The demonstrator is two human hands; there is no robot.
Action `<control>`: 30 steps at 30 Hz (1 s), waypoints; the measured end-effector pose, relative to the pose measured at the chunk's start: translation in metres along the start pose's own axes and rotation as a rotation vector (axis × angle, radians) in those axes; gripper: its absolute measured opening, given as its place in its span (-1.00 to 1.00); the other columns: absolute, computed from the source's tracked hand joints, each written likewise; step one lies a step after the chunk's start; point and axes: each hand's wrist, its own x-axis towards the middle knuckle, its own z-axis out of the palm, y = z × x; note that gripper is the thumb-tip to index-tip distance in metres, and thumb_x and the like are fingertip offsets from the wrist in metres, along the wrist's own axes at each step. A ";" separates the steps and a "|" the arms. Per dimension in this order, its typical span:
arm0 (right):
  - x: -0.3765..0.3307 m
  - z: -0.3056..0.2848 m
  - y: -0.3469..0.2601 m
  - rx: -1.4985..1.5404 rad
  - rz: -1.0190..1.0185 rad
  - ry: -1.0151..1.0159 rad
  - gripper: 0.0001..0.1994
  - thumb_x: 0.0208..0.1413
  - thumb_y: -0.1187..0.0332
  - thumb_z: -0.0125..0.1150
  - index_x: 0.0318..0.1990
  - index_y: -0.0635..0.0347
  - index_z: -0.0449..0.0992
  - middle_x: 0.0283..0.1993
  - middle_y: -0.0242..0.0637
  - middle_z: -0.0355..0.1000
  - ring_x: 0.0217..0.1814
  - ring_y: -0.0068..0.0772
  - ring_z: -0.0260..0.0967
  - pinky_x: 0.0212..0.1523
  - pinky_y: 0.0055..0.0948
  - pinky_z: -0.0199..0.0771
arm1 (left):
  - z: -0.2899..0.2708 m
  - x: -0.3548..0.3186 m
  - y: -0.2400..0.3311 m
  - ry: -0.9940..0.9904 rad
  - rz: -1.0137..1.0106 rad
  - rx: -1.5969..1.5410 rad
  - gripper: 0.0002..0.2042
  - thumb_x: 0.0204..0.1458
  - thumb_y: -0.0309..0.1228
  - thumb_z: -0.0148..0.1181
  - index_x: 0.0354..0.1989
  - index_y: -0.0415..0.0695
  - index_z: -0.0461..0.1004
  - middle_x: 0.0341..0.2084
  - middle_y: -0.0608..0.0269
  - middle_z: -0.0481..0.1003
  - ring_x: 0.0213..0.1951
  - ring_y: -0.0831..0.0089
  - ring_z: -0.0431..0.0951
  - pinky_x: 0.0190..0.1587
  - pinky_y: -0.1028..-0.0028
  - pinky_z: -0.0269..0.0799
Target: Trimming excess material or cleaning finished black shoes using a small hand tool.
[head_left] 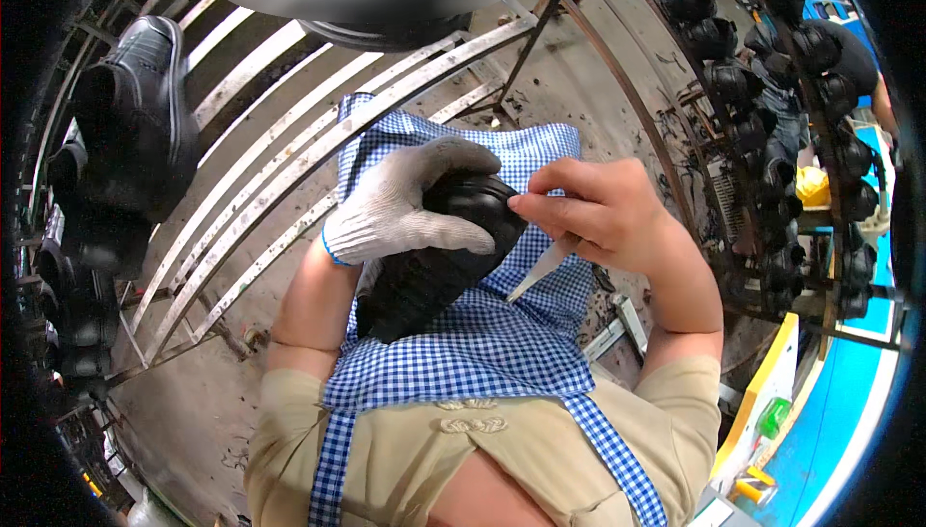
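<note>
A black shoe (424, 281) rests over my lap, its shiny rounded end turned up toward my right hand. My left hand (400, 207), in a white knit glove with a blue cuff edge, is closed round that end. Bare, my right hand (612, 214) pinches with thumb and forefinger at the shoe's edge; whether something small is between those fingertips cannot be made out. Its other fingers hold a pale, pointed blade-like tool (542, 271), tip aimed down and to the left. Below lies a blue-and-white checked apron (463, 358).
Metal rack bars (260, 156) run across the left and front. A black shoe (140, 103) sits on the left rack. Several dark shoes fill a rack (733, 83) at right, with a person's dark sleeve (849, 54) behind. A blue surface (830, 440) lies at lower right.
</note>
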 end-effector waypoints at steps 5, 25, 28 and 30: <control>-0.002 -0.015 -0.015 -0.105 0.029 -0.211 -0.69 -0.23 0.43 0.35 -0.21 0.08 0.54 -0.31 -0.45 0.38 -0.48 -0.46 0.42 -0.57 -0.45 0.40 | 0.015 0.010 -0.008 -0.084 0.011 0.053 -0.40 -0.30 -0.22 0.52 -0.02 -0.13 0.46 -0.18 0.17 0.56 -0.10 0.37 0.56 0.03 0.45 0.44; -0.050 0.038 0.011 0.627 0.279 0.087 -0.80 -0.34 0.54 0.25 -0.48 0.21 0.38 -0.47 -0.30 0.31 -0.51 -0.36 0.32 -0.50 -0.45 0.34 | 0.035 0.023 -0.013 -0.221 -0.088 0.012 -0.38 -0.40 -0.32 0.55 -0.06 -0.18 0.46 -0.19 0.21 0.53 -0.10 0.42 0.52 0.05 0.44 0.41; -0.059 0.046 0.008 0.690 0.328 0.146 -0.80 -0.32 0.54 0.27 -0.47 0.22 0.38 -0.48 -0.29 0.32 -0.50 -0.33 0.35 -0.48 -0.42 0.38 | 0.033 0.024 -0.011 -0.222 -0.141 -0.038 -0.35 -0.46 -0.44 0.59 -0.06 -0.20 0.44 -0.17 0.24 0.50 -0.08 0.44 0.50 0.06 0.43 0.41; -0.064 0.052 -0.001 0.712 0.371 0.171 -0.79 -0.32 0.53 0.28 -0.47 0.22 0.37 -0.48 -0.29 0.32 -0.50 -0.33 0.36 -0.48 -0.43 0.38 | 0.029 0.022 -0.012 -0.206 -0.140 -0.062 -0.34 -0.47 -0.45 0.59 -0.06 -0.20 0.44 -0.17 0.24 0.51 -0.08 0.44 0.50 0.06 0.41 0.42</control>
